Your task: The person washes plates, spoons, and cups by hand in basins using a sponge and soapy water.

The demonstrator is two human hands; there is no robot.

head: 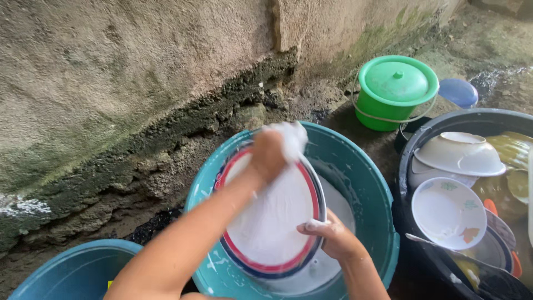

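Note:
I hold a white plate with a red and dark blue rim tilted over a teal basin of soapy water. My right hand grips the plate's lower right edge. My left hand presses a soapy white sponge against the plate's upper part. Suds cover the plate's face.
A dark tub at the right holds white bowls, plates and murky water. A green lidded bucket stands behind it, with a blue lid beside it. Another teal basin sits at the lower left. A rough concrete wall runs behind.

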